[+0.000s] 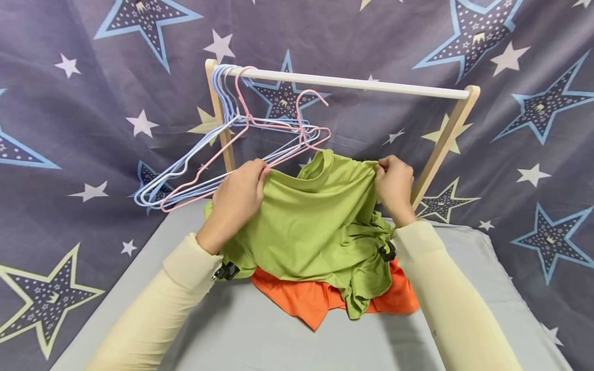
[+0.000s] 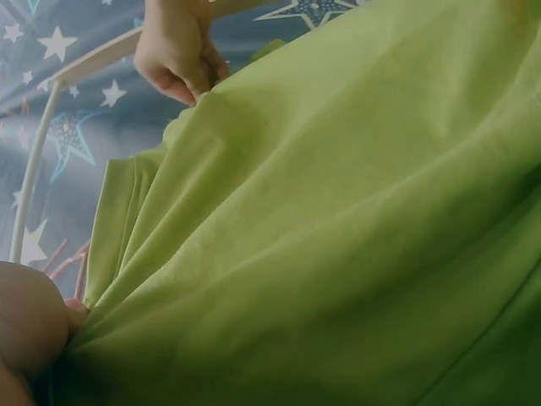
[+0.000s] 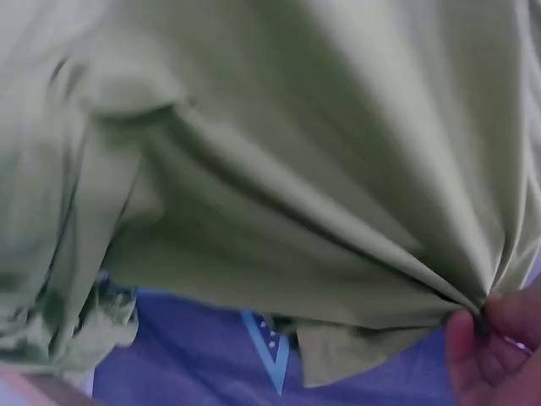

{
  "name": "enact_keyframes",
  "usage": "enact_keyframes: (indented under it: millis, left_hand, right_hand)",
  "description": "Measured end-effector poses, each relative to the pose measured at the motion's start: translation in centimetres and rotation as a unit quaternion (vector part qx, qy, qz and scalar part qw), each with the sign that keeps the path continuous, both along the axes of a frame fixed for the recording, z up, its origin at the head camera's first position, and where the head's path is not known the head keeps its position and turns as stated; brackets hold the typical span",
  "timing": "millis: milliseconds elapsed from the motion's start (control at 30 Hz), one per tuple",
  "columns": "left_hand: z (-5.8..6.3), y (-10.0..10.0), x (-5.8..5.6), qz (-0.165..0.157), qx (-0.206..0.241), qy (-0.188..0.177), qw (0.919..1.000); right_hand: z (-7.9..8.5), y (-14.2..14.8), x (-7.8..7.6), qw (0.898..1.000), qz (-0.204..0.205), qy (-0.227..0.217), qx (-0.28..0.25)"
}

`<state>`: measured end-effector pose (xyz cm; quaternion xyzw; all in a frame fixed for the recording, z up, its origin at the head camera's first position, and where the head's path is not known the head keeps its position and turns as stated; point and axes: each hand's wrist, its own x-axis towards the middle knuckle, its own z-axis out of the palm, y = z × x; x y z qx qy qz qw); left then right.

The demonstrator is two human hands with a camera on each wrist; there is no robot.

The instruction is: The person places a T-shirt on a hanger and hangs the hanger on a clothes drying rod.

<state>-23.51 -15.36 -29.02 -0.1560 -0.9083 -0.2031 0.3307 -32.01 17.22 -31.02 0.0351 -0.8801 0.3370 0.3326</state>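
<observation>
A green T-shirt (image 1: 306,216) is held up by its shoulders between both hands, its neckline toward the rail. The left hand (image 1: 241,198) pinches the shoulder at left; in the left wrist view its thumb side shows beside the gathered cloth. At the opposite shoulder, the right hand (image 1: 394,185) pinches the fabric, which fans out in folds from the fingertips in the right wrist view. A pink hanger (image 1: 300,116) shows its hook above the collar, in front of the rail and off it; its lower part is hidden by the shirt.
Several blue, white and pink hangers (image 1: 185,165) hang at the left end of a white rail (image 1: 352,82) with wooden posts (image 1: 445,144). An orange garment (image 1: 306,301) lies under the shirt on the grey-covered table (image 1: 260,340). Behind hangs a star-patterned curtain (image 1: 362,31).
</observation>
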Motion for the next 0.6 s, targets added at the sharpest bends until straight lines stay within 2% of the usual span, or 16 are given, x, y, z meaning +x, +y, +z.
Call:
enact_keyframes:
  millis: [133, 200, 267, 367, 467, 533, 600]
  left_hand:
    - [-0.4, 0.1, 0.0, 0.003, 0.001, -0.011, 0.9999]
    - [-0.5, 0.0, 0.1, 0.013, 0.012, -0.018, 0.9997]
    - [-0.5, -0.2, 0.1, 0.025, 0.029, -0.020, 0.9991]
    - [-0.6, -0.6, 0.0, 0.038, 0.053, -0.013, 0.9978]
    - [-0.6, -0.8, -0.1, 0.043, 0.064, -0.012, 0.9969]
    - [-0.8, -0.8, -0.1, 0.051, 0.070, -0.017, 0.9961]
    - [-0.9, -0.7, 0.0, 0.059, 0.071, -0.019, 0.9956]
  right_hand:
    - [-0.8, 0.0, 0.5, 0.994, -0.019, 0.030, 0.105]
    - [-1.1, 0.1, 0.6, 0.991, -0.028, 0.024, 0.129]
    - [-1.5, 0.2, 0.6, 0.991, -0.041, 0.006, 0.129]
    - [-2.0, 0.5, 0.8, 0.992, -0.056, -0.044, 0.105]
    - [-2.7, 0.8, 1.1, 0.988, -0.052, -0.107, 0.100]
    - [-3.3, 0.9, 1.4, 0.981, -0.037, -0.150, 0.119]
    - [-4.0, 1.0, 1.6, 0.969, -0.010, -0.194, 0.151]
